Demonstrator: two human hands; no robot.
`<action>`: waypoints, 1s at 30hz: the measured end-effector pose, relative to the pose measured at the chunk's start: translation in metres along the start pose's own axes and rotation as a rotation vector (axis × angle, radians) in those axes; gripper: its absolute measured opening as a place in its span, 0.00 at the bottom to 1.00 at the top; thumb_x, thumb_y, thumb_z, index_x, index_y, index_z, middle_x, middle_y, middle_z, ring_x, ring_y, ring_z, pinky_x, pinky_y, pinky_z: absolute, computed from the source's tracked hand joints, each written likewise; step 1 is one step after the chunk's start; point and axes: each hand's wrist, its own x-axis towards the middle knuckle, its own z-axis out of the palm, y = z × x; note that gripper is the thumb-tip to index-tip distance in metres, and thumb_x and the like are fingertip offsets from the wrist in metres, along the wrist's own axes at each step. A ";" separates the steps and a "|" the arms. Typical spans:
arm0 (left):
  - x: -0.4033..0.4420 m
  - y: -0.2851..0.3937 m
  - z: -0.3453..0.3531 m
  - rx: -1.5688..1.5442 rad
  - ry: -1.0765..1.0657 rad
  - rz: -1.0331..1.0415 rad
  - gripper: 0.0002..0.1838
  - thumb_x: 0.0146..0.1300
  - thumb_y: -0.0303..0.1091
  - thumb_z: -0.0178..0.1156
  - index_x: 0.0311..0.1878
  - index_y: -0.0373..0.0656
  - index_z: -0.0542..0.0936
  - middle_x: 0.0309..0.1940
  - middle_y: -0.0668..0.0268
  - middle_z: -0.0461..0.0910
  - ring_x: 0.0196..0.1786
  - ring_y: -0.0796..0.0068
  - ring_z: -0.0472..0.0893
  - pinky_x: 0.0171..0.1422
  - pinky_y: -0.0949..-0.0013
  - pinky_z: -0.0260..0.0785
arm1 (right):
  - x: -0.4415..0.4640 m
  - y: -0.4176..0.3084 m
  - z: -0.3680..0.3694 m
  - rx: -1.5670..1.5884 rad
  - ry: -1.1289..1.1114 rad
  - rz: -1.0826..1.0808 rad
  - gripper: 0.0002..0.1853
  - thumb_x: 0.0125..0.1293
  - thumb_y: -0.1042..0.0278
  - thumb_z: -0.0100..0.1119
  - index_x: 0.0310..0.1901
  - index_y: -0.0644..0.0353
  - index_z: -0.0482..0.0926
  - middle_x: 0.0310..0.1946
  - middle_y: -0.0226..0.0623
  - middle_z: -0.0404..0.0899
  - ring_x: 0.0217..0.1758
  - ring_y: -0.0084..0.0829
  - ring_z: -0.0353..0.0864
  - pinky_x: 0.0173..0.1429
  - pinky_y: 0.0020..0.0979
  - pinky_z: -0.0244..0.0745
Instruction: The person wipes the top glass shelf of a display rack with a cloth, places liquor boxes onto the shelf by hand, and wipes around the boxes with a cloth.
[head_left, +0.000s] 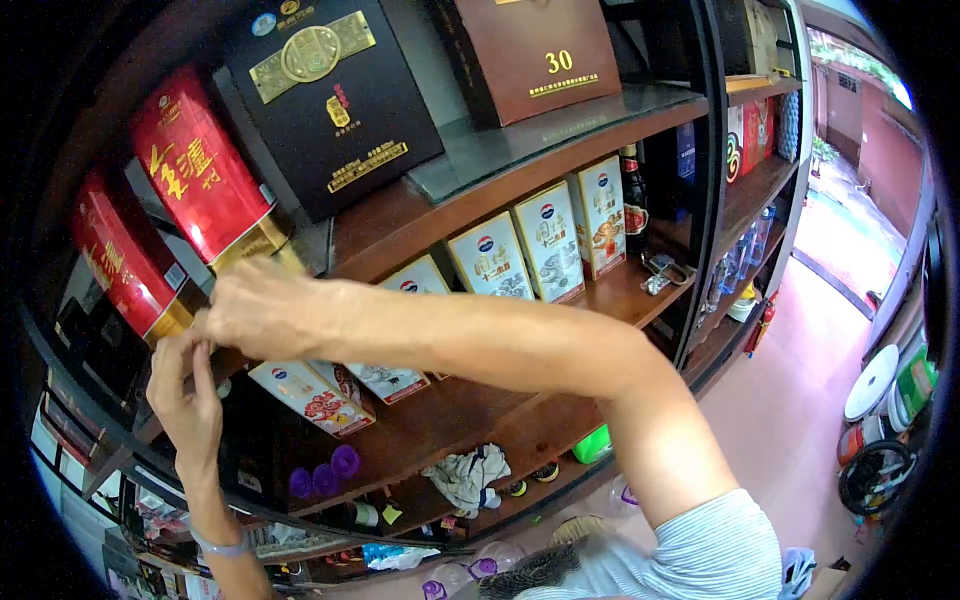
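Observation:
Both hands meet at the left of the head view, in front of the upper shelf's edge. My right hand (255, 312) is curled closed and slightly blurred, just below two red-and-gold boxes, the nearer red box (200, 165) and the further-left red box (125, 250). Touching it from below, my left hand (187, 392) has thumb and fingertips pinched together. Whatever lies between the fingers of either hand is hidden or too small to name. A large black box (330, 110) with gold lettering stands beside the red ones. My right forearm crosses in front of several white boxes.
A brown bag marked 30 (545, 60) stands on the upper shelf (560, 135). Below are a white box (548, 240), a dark bottle (633, 195), purple rolls (325, 478) and a crumpled cloth (470, 475). Buckets and a white lid (870, 382) stand by the doorway at right.

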 end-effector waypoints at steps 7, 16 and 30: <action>0.003 0.038 -0.005 0.004 0.053 0.027 0.20 0.54 0.22 0.61 0.52 0.36 0.74 0.48 0.53 0.74 0.52 0.56 0.73 0.59 0.62 0.63 | -0.047 0.065 -0.116 -0.114 -0.091 0.051 0.06 0.58 0.67 0.55 0.29 0.54 0.81 0.22 0.46 0.80 0.27 0.46 0.82 0.32 0.44 0.76; -0.007 0.034 0.022 0.038 -0.007 0.079 0.14 0.51 0.23 0.62 0.43 0.37 0.77 0.46 0.53 0.74 0.51 0.53 0.73 0.57 0.58 0.64 | -0.132 0.108 -0.216 -0.387 -0.213 0.483 0.07 0.56 0.72 0.61 0.35 0.63 0.80 0.27 0.48 0.80 0.34 0.47 0.81 0.39 0.40 0.75; -0.024 0.013 0.072 0.068 0.224 0.217 0.23 0.48 0.29 0.64 0.49 0.36 0.71 0.51 0.51 0.72 0.51 0.51 0.71 0.58 0.54 0.60 | -0.119 0.126 -0.215 -0.256 -0.497 0.668 0.06 0.54 0.77 0.59 0.34 0.65 0.80 0.30 0.48 0.81 0.36 0.45 0.82 0.43 0.39 0.74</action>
